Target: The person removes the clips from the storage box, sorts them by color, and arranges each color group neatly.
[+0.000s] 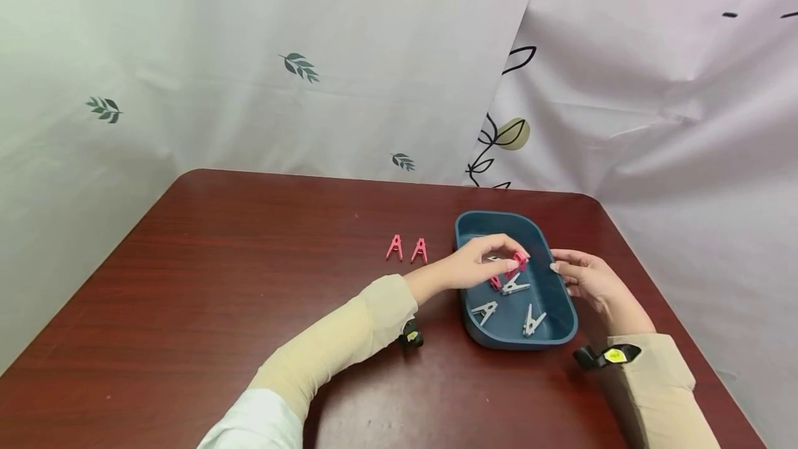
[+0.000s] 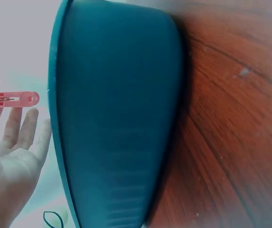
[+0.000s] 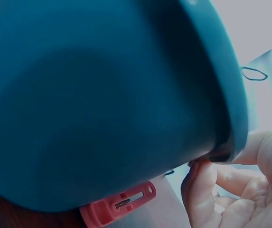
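Note:
My left hand [image 1: 476, 263] is above a dark blue bin [image 1: 514, 343], pinching a pink clothespin [image 1: 520, 259] between thumb and fingertips. In the left wrist view that clothespin [image 2: 24, 99] sticks out past the fingers, near the bin's rim [image 2: 53, 90]. Several grey clothespins [image 1: 533, 321] lie on the bin's floor, with another pink clothespin [image 1: 495, 283] under the left hand. My right hand [image 1: 589, 279] grips the bin's right rim, thumb on the edge and fingers outside. The left hand partly hides the bin's contents.
Two pink clothespins [image 1: 408, 249] stand on the brown table [image 1: 218, 296], left of the bin. The right wrist view shows a pink clothespin [image 3: 119, 204] outside the bin's wall. A pale patterned curtain [image 1: 349, 68] hangs behind the table.

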The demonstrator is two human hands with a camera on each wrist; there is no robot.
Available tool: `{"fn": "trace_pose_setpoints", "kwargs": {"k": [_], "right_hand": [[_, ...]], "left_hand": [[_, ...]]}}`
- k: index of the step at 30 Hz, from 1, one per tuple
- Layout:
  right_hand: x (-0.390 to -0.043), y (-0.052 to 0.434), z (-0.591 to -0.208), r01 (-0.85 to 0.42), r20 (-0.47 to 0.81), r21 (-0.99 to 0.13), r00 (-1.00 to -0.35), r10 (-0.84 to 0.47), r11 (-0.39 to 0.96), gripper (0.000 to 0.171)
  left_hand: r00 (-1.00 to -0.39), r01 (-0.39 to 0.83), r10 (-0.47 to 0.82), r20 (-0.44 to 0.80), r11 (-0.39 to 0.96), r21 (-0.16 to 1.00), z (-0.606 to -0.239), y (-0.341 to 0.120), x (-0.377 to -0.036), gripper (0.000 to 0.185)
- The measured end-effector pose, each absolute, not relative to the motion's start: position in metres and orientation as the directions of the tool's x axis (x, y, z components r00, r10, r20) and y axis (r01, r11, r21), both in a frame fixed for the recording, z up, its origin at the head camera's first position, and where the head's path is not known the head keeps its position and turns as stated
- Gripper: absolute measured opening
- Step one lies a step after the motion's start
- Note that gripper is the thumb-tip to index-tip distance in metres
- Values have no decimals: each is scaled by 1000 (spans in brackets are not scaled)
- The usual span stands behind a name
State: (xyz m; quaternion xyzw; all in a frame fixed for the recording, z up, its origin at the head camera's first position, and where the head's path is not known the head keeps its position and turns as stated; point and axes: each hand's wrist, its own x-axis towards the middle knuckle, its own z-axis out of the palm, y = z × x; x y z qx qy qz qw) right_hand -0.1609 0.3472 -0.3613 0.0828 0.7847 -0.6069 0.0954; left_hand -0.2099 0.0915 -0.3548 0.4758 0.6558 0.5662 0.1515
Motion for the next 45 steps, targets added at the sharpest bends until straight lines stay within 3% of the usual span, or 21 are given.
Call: {"fn": "trace_pose_setpoints", "kwargs": {"k": [4, 10, 17, 23, 31, 45], "right_hand": [[-161, 346, -361, 248, -254, -936, -967, 10, 248, 29], [-161, 346, -360, 248, -253, -938, -967, 9, 243, 16], [-159, 347, -358, 235, -244, -938, -970, -6, 256, 16], [-159, 349, -359, 242, -252, -936, -968, -7, 254, 16], [-162, 349, -360, 246, -255, -934, -967, -1, 258, 22], [-160, 348, -357, 241, -250, -941, -968, -10, 237, 17]], "left_hand": [[-553, 377, 761, 339, -135, 916, -353, 82, -210, 25], [-661, 144, 724, 197, -135, 980, -349, 67, -211, 30], [-717, -170, 697, 32, -218, 961, -349, 54, -213, 30], [-812, -370, 557, -174, -261, 892, -345, 47, -215, 26], [-851, -436, 433, -295, -273, 857, -337, 34, -222, 38], [-875, -385, 380, -299, -172, 907, -335, 0, -237, 36]]}}
